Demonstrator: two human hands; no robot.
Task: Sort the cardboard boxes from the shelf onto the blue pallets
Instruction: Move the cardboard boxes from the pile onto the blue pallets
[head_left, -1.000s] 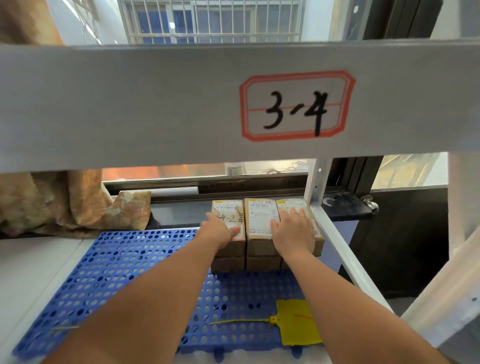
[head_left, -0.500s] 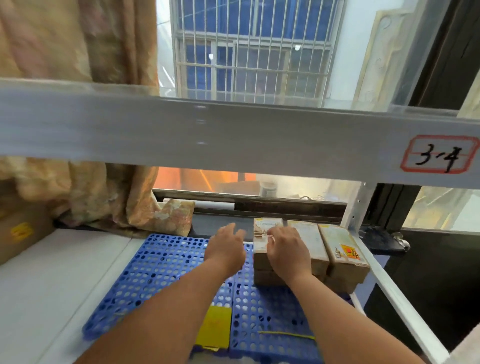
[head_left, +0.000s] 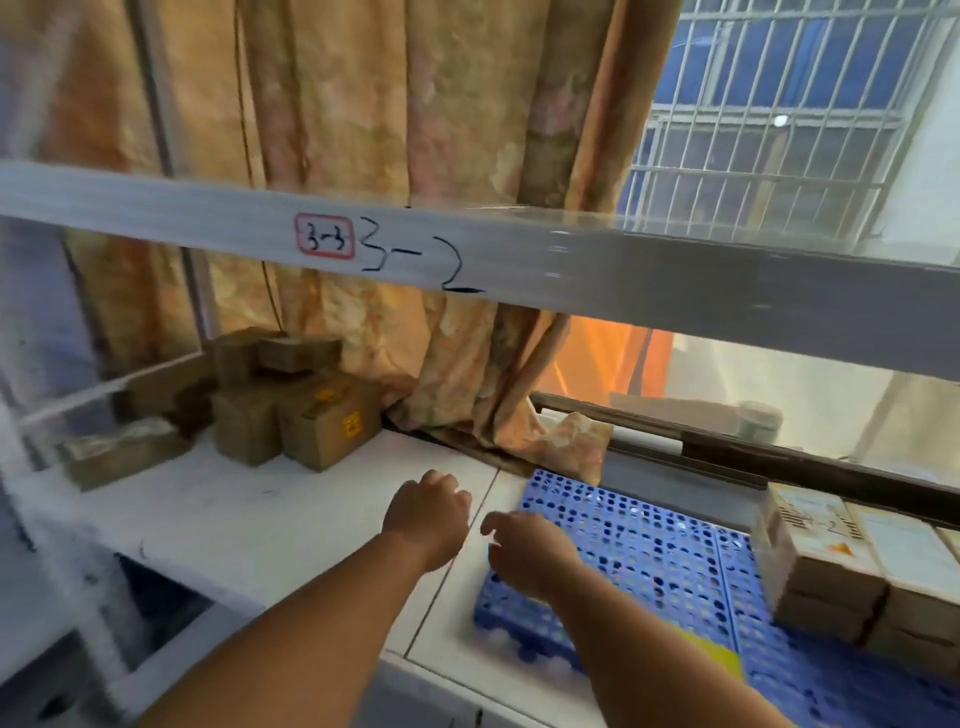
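I watched the left hand and right hand quit the cardboard boxes.
Both loose, empty, by the holed blue pallet.

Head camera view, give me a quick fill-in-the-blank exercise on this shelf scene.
1. The left hand and right hand hold ____.
2. The stacked boxes sit on a ____ pallet.
3. The red-framed label on the beam reads ____.
Missing words: nothing; blue; 3-3.
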